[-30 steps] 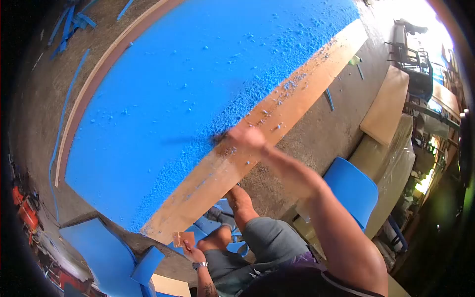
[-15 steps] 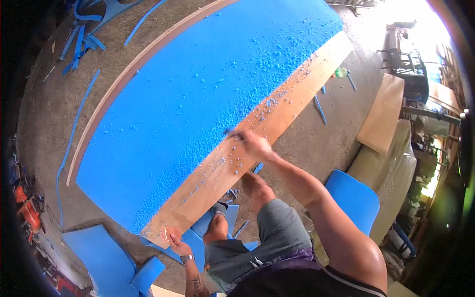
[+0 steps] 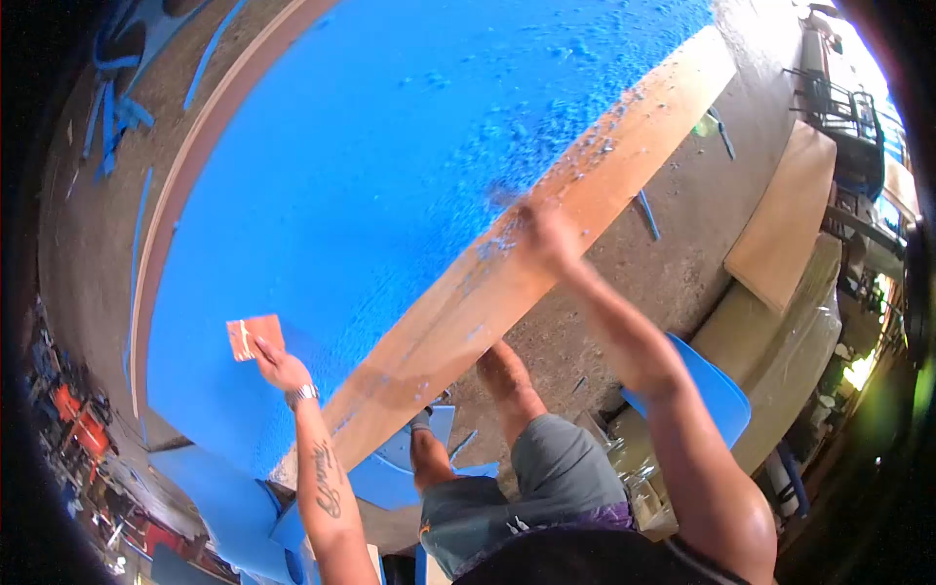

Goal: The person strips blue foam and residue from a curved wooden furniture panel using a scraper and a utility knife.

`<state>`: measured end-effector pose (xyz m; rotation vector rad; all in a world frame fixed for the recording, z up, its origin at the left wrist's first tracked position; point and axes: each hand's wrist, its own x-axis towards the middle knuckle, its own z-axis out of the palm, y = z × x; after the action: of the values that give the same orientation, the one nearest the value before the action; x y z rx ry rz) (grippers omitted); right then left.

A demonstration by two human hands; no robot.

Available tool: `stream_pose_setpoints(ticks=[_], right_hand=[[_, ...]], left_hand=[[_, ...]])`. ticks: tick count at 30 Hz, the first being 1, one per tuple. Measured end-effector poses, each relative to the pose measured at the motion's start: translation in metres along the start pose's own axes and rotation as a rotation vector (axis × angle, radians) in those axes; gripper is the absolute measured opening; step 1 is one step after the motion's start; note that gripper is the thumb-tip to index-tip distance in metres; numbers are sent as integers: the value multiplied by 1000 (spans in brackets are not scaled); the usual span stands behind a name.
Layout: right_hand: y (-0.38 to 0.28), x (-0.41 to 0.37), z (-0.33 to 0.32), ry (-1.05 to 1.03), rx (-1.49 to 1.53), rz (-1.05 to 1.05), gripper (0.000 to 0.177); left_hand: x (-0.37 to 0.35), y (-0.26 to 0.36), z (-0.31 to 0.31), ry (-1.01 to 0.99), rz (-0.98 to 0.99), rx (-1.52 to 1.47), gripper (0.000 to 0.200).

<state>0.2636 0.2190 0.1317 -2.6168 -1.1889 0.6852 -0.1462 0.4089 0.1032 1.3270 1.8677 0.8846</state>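
A large blue foam sheet (image 3: 292,195) lies on a wooden board (image 3: 458,312) whose bare near edge shows, with blue crumbs (image 3: 575,122) scattered along the border. Over the sheet's lower left part, my left hand (image 3: 283,370) pinches a thin, flat orange square (image 3: 255,337). My right hand (image 3: 548,234) is closed and smeared by motion at the boundary between foam and bare wood. From its fingers a small dark tool (image 3: 502,195) sticks out over the crumbs, too blurred to name.
Blue foam offcuts (image 3: 117,115) lie on the concrete floor (image 3: 673,224) at upper left. More blue pieces (image 3: 210,497) are below the board. A wooden panel (image 3: 788,219), a wrapped slab (image 3: 790,361) and a blue curved piece (image 3: 712,390) stand at right.
My left hand has moved up and left with the orange square, from the board's lower end to over the foam. My right hand has shifted slightly up and right along the crumbs.
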Motion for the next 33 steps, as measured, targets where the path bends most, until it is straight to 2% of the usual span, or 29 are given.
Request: stream_pose_setpoints(ticks=[1, 4, 7, 8, 9, 11, 14, 15, 16, 19, 20, 22, 23, 24, 25, 26, 29, 30, 31, 32, 33], right_hand=[[3, -5, 37, -89, 163, -236, 25], [7, 28, 5, -274, -32, -259, 25], [137, 78, -42, -54, -42, 200, 26], [152, 89, -79, 103, -79, 486, 25], [150, 91, -118, 246, 41, 593, 25], [179, 85, -92, 408, 332, 334, 26], [129, 56, -52, 123, 140, 57, 27], [71, 56, -66, -317, 4, 76, 25], [61, 48, -37, -374, -52, -299, 24], [66, 78, -45, -338, -141, -359, 16], [112, 99, -59, -115, -37, -278, 17], [199, 132, -114, 43, 20, 387, 28], [237, 137, -147, 216, -133, 468, 37], [271, 138, -176, 303, -124, 662, 45], [255, 131, -204, 536, 31, 909, 43], [271, 122, -215, 652, 148, 912, 41], [294, 91, -191, 664, 233, 575, 39], [261, 74, -167, 782, 263, 278, 32], [242, 56, -145, 610, 96, 78, 26], [204, 41, -127, 244, 274, 202, 24], [102, 32, -151, -104, 494, 497, 25]], left_hand=[[10, 15, 28, 15, -44, 1, 49], [22, 34, 71, 95, -138, 24, 50], [33, 16, 78, 211, -131, 23, 51], [38, 3, 72, 219, -142, 7, 51], [39, -2, 68, 226, -155, -12, 52], [37, 7, 65, 219, -237, 14, 55], [43, 14, 62, 187, -381, 29, 54], [47, 7, 58, 176, -385, -20, 53], [57, -10, 50, 167, -392, -70, 52], [54, -5, 47, 125, -472, -117, 48], [53, -3, 44, 117, -475, -124, 48], [51, 5, 48, 131, -508, -163, 46], [54, 4, 50, 101, -514, -179, 46], [58, -2, 46, 75, -523, -194, 45], [59, -7, 40, 52, -535, -205, 45], [59, -8, 34, 5, -555, -191, 45], [61, 4, 36, -86, -554, -169, 46], [59, 10, 39, -82, -534, -148, 47], [51, 13, 39, -71, -519, -119, 48], [35, 10, 29, -26, -534, -143, 48], [22, 6, 28, 19, -538, -173, 49]])
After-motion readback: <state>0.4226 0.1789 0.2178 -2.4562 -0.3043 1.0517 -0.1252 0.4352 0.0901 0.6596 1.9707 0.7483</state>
